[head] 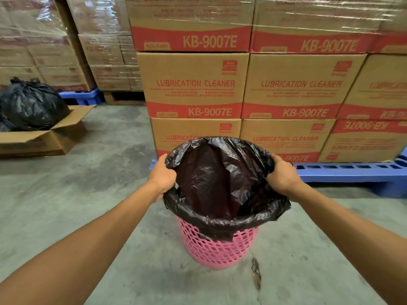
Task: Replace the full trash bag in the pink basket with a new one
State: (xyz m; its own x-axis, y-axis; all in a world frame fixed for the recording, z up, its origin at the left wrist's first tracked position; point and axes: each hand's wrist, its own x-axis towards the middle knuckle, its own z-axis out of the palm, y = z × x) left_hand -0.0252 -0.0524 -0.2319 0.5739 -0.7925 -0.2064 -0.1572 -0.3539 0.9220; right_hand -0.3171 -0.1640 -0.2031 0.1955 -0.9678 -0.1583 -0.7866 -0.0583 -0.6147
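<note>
A pink lattice basket [217, 249] stands on the concrete floor in front of me. A black trash bag [220, 186] sits inside it, mouth spread wide, its near edge folded down over the basket's rim. My left hand [164, 172] grips the bag's left edge and my right hand [282, 175] grips its right edge, both holding the far part of the opening above the rim. A tied, full black trash bag [33, 104] rests in an open cardboard box [55, 137] at the far left.
Stacked cardboard boxes [242, 84] labelled as lubrication cleaner rise directly behind the basket on a blue pallet [352, 175]. More wrapped boxes [66, 40] stand at the back left. A dark stain [256, 271] marks the floor right of the basket.
</note>
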